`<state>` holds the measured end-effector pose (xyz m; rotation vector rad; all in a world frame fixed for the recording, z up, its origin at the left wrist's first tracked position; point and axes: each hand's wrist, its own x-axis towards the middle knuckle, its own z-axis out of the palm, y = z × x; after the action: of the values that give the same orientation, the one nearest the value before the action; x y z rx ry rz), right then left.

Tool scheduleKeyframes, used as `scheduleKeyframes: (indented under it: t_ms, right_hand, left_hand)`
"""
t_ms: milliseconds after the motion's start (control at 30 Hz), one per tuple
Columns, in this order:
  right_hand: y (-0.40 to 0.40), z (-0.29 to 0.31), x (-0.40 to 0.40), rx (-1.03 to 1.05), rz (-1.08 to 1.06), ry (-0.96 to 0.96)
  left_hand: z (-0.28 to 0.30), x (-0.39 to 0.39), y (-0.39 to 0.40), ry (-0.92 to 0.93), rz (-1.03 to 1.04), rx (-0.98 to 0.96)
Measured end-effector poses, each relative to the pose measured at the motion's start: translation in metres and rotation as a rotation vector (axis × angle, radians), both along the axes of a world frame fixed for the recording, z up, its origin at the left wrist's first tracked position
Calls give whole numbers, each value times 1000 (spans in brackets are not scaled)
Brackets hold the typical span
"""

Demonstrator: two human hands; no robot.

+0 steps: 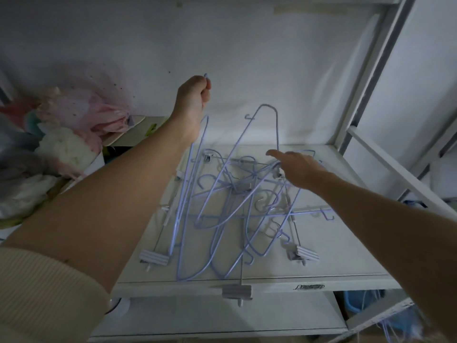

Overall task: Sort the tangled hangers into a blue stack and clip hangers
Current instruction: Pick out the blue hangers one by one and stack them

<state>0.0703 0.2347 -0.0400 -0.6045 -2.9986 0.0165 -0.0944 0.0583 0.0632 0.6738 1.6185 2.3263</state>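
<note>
A tangle of blue wire hangers (pixel 237 194) and clip hangers lies on a white shelf (pixel 333 256). My left hand (pixel 194 100) is raised above the pile's left side, shut on the hook of a blue hanger (pixel 184 219) that hangs down steeply with its lower end on the shelf. My right hand (pixel 299 169) rests on the pile's far right, fingers spread over blue wires; whether it grips one is unclear. Grey ribbed clips show at the front left (pixel 154 257), front centre (pixel 237 291) over the shelf edge, and right (pixel 306 253).
A heap of pink and white fabric and bags (pixel 74 134) fills the left side. A white wall stands behind. A metal frame with a slanted ladder rail (pixel 395 169) rises on the right. A lower shelf (pixel 222 318) lies below, with a blue tub (pixel 358 303) under the right.
</note>
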Motion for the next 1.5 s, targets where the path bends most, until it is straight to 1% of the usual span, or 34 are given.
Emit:
scheduleKeyframes:
  t_ms: [133, 233, 333, 400, 467, 533, 600, 667, 733, 800, 867, 933, 1033, 1067, 1233, 1367, 1400, 1500]
  right_hand:
    - [9, 24, 6, 78, -65, 0]
    - [15, 34, 12, 25, -166, 14]
    - [14, 50, 19, -95, -270, 39]
    - [8, 67, 23, -198, -324, 33]
    - [2, 86, 23, -315, -366, 79]
    - [-4, 103, 21, -512, -427, 184]
    - [-9, 117, 21, -759, -493, 256]
    - [-12, 125, 23, -957, -471, 301]
    - [-15, 130, 24, -1027, -393, 290]
    - [-19, 131, 26, -962, -344, 267]
    - [-21, 131, 23, -840, -343, 317]
    - [-24, 130, 21, -658, -342, 389]
    - [-36, 123, 20, -368, -330, 355]
    - [-41, 119, 19, -331, -328, 350]
    - [-58, 104, 12, -320, -336, 298]
    - [-66, 97, 6, -328, -296, 220]
    - [-66, 95, 5, -331, -278, 197]
    - [-65, 89, 1, -405, -231, 101]
  left_hand:
    - [10, 3, 1, 84, 59, -41]
    - [17, 8, -3, 128, 92, -100]
    - [23, 15, -8, 159, 120, -141]
    - [25, 18, -11, 155, 123, -141]
    - [27, 21, -11, 140, 131, -142]
    - [29, 27, -9, 136, 140, -159]
    - [31, 35, -7, 140, 143, -158]
    - [32, 43, -4, 141, 144, -143]
    - [33, 52, 1, 142, 142, -131]
    - [34, 61, 5, 152, 137, -140]
    - [32, 70, 9, 145, 108, -110]
    - [29, 77, 15, 138, 59, -84]
    - [22, 88, 24, 163, -32, -133]
    - [20, 92, 26, 160, -65, -151]
    - [19, 107, 37, 61, -162, -163]
    - [20, 115, 44, -1, -310, -159]
    - [20, 115, 45, -20, -320, -153]
    - [18, 111, 53, -41, -253, -161]
